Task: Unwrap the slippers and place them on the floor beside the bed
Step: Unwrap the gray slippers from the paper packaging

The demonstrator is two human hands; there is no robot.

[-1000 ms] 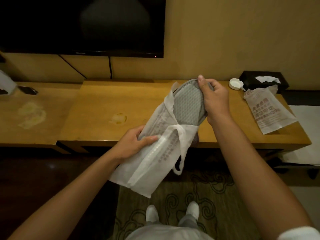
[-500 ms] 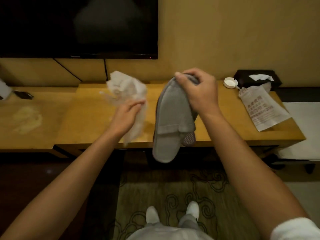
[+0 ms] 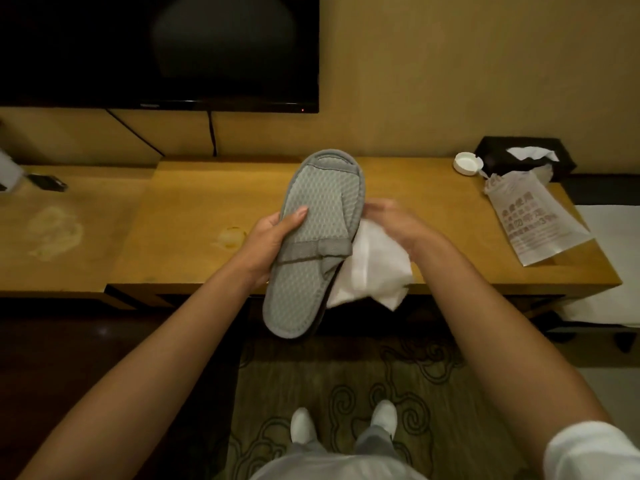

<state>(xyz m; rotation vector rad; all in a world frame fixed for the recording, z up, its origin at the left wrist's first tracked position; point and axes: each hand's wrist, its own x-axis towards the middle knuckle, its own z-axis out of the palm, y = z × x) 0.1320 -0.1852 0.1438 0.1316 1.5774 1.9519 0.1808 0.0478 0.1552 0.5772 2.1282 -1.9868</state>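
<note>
We stand facing a low wooden bench (image 3: 194, 216) set against a yellowish wall, with a dark television (image 3: 156, 50) mounted above it and a patterned rug (image 3: 346, 386) under our white shoes (image 3: 303, 425). At the bench's far right corner sit a small white ashtray (image 3: 468, 163), a black tissue box (image 3: 523, 157) with a tissue poking out, and just in front of them a second printed packet (image 3: 533, 220) lying flat. A small dark object (image 3: 46, 182) lies at the far left of the bench; we cannot tell what it is.

Our left hand (image 3: 268, 242) grips the grey slippers (image 3: 317, 244) from their left edge, thumb laid across the textured sole that faces us, fingers hidden behind. The pair is held over the bench's front edge, tilted, one end pointing toward the wall and the other hanging past the edge toward the floor. A grey band crosses the sole near its middle, and a second slipper's dark edge shows behind the first.

Our right hand (image 3: 391, 223) is blurred; it sits just right of the slippers, on top of the crumpled white wrapper (image 3: 372, 275), which bunches below it against the slippers' right side. We cannot tell whether its fingers close on the wrapper or merely rest there.
</note>
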